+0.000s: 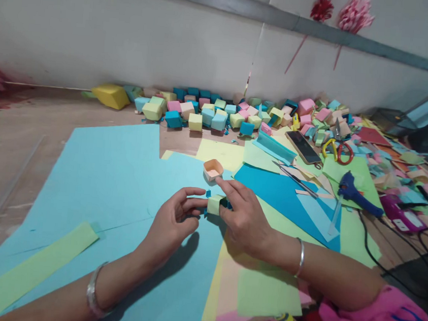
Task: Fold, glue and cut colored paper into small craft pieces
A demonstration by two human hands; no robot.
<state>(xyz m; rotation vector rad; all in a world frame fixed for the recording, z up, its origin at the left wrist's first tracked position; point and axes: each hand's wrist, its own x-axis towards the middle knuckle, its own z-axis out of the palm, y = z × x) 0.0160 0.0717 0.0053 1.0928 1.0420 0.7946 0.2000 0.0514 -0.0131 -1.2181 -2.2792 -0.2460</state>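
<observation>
pale green paper cube [215,204], peach paper cup [213,169], light blue sheet [116,172], dark blue glue gun [355,194]

Two hands meeting over layered paper sheets, clutter spreading behind and to the right.

The folded cube [214,205] is sitting pinched between the left hand [174,217] and the right hand [244,217], over the large sheet [105,171]. The open box [213,169] is resting just behind them. A paper strip [31,270] is lying on the sheet, near left. The pile of cubes [217,114] is lining the wall at the back. On the right, the phone [304,147] and scissors [338,150] are lying behind the glue gun [355,194], a second glue gun [398,214] lying further right.
</observation>
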